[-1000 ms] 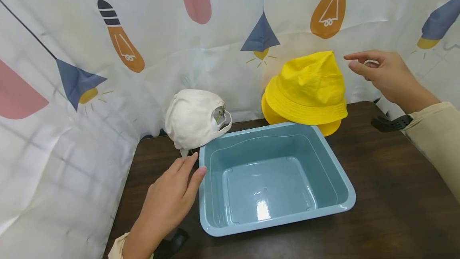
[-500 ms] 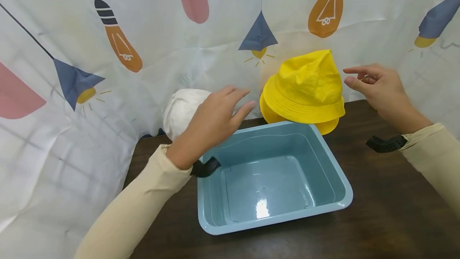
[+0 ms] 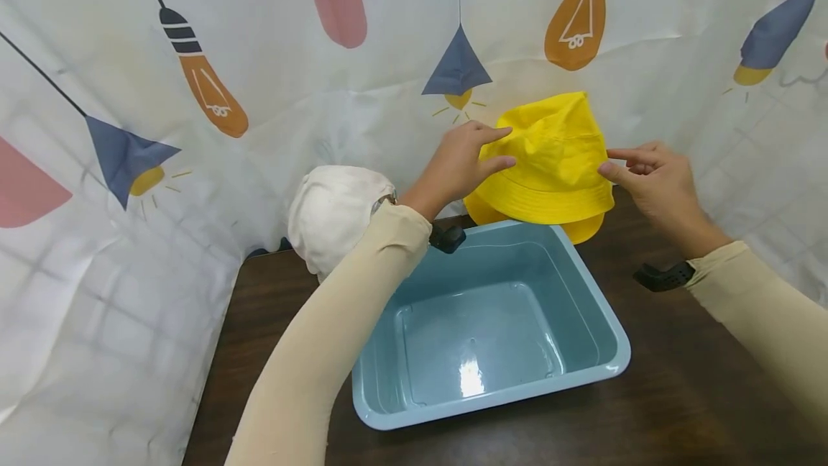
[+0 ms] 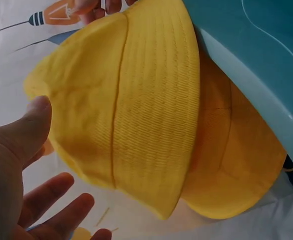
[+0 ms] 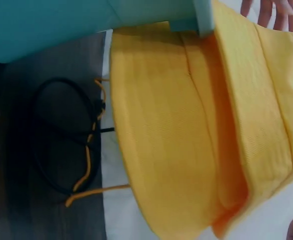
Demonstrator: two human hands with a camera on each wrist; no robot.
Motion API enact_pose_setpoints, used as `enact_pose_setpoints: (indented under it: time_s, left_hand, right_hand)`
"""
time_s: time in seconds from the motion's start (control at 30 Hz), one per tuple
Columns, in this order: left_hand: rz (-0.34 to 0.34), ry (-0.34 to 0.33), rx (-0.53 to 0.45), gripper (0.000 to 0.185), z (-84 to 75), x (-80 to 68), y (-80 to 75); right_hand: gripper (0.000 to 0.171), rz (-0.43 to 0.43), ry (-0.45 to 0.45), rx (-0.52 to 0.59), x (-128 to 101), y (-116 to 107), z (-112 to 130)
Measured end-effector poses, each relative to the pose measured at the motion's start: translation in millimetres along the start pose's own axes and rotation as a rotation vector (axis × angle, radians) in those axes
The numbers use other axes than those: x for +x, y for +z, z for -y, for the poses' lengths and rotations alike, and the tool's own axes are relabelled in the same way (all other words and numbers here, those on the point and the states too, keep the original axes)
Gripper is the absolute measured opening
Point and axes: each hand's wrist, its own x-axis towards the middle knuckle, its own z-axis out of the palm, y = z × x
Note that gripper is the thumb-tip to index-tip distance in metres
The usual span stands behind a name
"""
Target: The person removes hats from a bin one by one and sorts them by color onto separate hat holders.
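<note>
A yellow bucket hat [image 3: 553,157] sits on top of a second yellow hat [image 3: 585,230] behind the blue tub [image 3: 585,286]. My left hand [image 3: 501,148] reaches over the tub and touches the left side of the top hat's crown; in the left wrist view its thumb [image 4: 34,117] lies against the hat [image 4: 136,100] with the fingers spread. My right hand [image 3: 611,162] touches the hat's right side with thumb and forefinger. The right wrist view shows both hats [image 5: 186,130] side on.
A white cap [image 3: 330,211] lies left of the tub, partly behind my left sleeve. The empty tub stands on a dark wooden table [image 3: 679,394]. A lamp-patterned curtain [image 3: 259,56] closes the back and sides. A black cord [image 5: 61,150] lies beside the hats.
My left hand rose from the tub's left rim and crossed right to the yellow hat. My right hand came down and left until it met the hat's other side.
</note>
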Motion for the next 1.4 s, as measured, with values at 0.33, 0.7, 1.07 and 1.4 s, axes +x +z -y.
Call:
enact_pose_setpoints:
  time_s: [0.33,0.7,1.07,1.4]
  left_hand:
    - [-0.073,-0.065,-0.101,0.047,14.0,14.7,20.8]
    - [-0.268,-0.045,-0.076,0.025,11.9,22.9,27.1]
    - [-0.316,-0.085,-0.061,0.023,11.8,19.9,32.7]
    - [-0.176,-0.123,-0.097,0.025,15.1,14.9,31.3]
  right_hand:
    - [0.043,-0.105,-0.076,-0.016,-3,15,-8]
    - [0.039,-0.203,-0.075,-0.040,10,21,2]
    - [0.037,-0.350,-0.074,0.020,17,39,-3]
    - [0.041,-0.258,-0.082,-0.046,8,38,-9]
